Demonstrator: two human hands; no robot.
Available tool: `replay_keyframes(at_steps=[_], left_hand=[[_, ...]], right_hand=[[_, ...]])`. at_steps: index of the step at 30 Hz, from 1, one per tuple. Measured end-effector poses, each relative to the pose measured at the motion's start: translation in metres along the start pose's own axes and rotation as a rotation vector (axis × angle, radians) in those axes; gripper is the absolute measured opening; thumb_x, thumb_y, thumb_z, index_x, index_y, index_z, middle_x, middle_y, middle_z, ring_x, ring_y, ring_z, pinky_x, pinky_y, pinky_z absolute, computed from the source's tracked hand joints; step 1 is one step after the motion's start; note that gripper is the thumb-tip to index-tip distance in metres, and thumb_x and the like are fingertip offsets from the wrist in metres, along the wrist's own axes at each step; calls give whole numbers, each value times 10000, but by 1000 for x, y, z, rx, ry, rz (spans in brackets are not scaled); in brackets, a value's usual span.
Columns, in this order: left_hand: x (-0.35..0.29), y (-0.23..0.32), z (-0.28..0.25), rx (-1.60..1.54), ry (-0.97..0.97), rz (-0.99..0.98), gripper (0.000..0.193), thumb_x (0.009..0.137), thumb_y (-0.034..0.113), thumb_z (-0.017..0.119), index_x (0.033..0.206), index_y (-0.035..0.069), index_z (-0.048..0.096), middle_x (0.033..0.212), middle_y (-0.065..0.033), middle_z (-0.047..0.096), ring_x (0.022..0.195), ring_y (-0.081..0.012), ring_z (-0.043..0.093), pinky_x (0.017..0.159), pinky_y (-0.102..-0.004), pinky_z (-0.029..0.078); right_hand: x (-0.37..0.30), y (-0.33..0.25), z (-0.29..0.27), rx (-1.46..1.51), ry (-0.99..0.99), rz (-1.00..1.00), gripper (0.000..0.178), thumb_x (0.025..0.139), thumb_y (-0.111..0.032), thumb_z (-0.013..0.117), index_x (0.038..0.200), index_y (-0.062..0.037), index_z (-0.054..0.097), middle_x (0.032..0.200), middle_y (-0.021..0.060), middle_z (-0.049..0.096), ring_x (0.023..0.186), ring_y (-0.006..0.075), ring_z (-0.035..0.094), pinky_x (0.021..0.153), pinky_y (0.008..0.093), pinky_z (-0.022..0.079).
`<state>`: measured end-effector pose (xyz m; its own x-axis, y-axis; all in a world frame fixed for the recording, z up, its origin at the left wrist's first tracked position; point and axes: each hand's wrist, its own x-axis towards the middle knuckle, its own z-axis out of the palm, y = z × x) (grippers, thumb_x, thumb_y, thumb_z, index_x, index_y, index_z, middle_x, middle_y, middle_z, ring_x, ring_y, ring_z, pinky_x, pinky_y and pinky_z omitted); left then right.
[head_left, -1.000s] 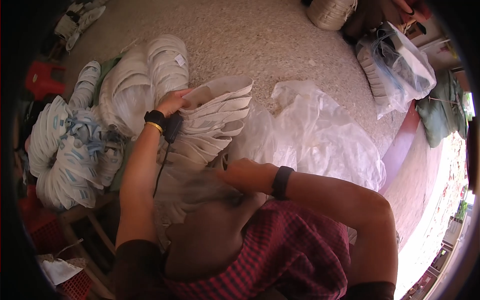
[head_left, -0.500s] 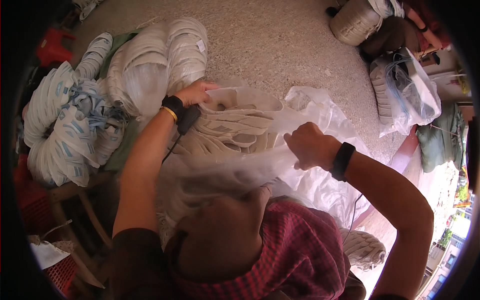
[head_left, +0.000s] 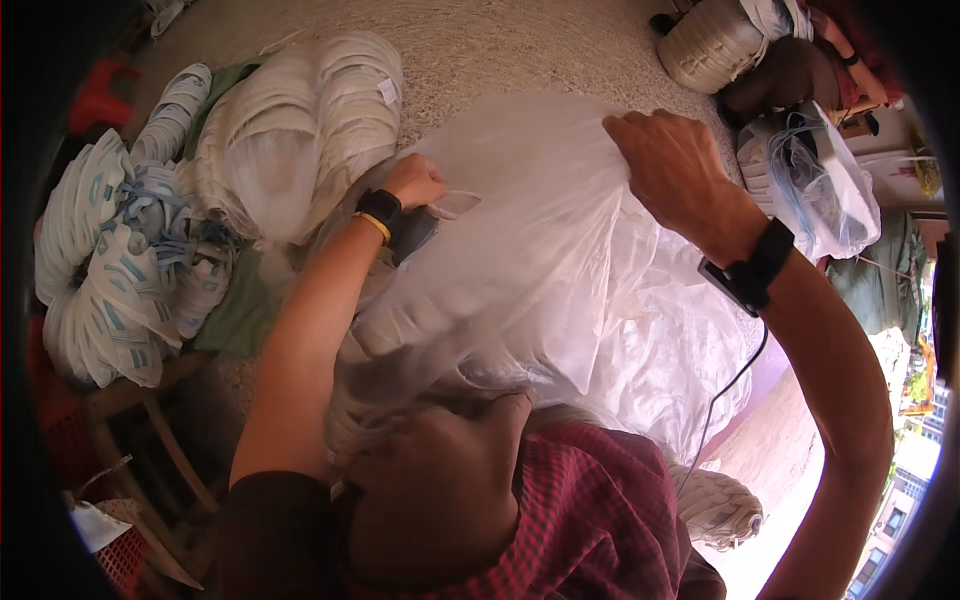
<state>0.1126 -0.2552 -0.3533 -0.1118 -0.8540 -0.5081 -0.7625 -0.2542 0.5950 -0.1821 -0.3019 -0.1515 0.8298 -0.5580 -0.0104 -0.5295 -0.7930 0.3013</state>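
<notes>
A large translucent plastic bag [head_left: 530, 210] is spread over a bundle of nested white shoe uppers [head_left: 380, 330], which show dimly through it. My right hand [head_left: 680, 170] is closed on the bag's edge, holding it up and stretched out to the right. My left hand [head_left: 415, 182] is closed at the bag's left side, its fingers curled by the film. A pale loop-shaped edge of an upper [head_left: 457, 205] shows beside those fingers. Black bands circle both wrists, with a yellow one on the left. Crumpled film [head_left: 660, 330] lies below my right hand.
Bagged uppers [head_left: 300, 130] lie beyond my left hand, and blue-and-white uppers [head_left: 110, 270] are heaped at far left. A wooden frame [head_left: 165, 430] stands at lower left. At upper right are a wrapped bundle [head_left: 705, 50], a seated person [head_left: 790, 75] and a plastic-wrapped bundle [head_left: 810, 190].
My right hand has moved up and away, drawing the film over the uppers that were exposed before. My left hand has shifted slightly to the right.
</notes>
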Motion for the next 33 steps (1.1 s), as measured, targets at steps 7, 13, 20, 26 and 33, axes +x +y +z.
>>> replay_keyframes(at_steps=[7, 13, 20, 26, 33], left_hand=[[-47, -21, -20, 360, 1018, 502, 433, 772, 370, 726, 1007, 8, 699, 998, -230, 670, 919, -340, 651, 833, -428, 508], [-81, -46, -9, 275, 305, 44, 211, 888, 172, 582, 885, -35, 623, 810, -262, 618, 795, -449, 587, 727, -485, 464], [-27, 50, -103, 124, 793, 341, 144, 894, 129, 579, 919, 9, 653, 851, -222, 659, 796, -400, 632, 694, -456, 488], [-39, 105, -113, 454, 737, 397, 411, 820, 156, 698, 1212, 107, 585, 1009, -193, 677, 963, -375, 642, 811, -461, 510], [-85, 128, -100, 712, 751, 433, 719, 805, 116, 714, 1455, 193, 415, 1338, -155, 516, 1200, -353, 524, 976, -467, 438]], right_hand=[[-82, -5, -30, 171, -36, 191, 335, 705, 85, 550, 1008, -8, 658, 1010, 138, 691, 915, 338, 642, 779, 418, 534], [-138, 32, -57, 28, -47, 303, 266, 731, 52, 524, 946, -27, 659, 960, 121, 697, 879, 334, 638, 759, 419, 524], [-183, 88, -41, -175, 39, 345, 243, 771, 9, 550, 979, -53, 658, 978, 113, 701, 864, 323, 633, 769, 430, 519], [-171, 67, -29, 64, 72, 290, 379, 729, 83, 532, 1060, -39, 673, 1015, 147, 670, 931, 331, 621, 825, 438, 515], [-192, 27, -58, 948, 15, 421, 405, 643, 161, 647, 969, -62, 735, 1068, 95, 656, 1048, 233, 565, 922, 330, 471]])
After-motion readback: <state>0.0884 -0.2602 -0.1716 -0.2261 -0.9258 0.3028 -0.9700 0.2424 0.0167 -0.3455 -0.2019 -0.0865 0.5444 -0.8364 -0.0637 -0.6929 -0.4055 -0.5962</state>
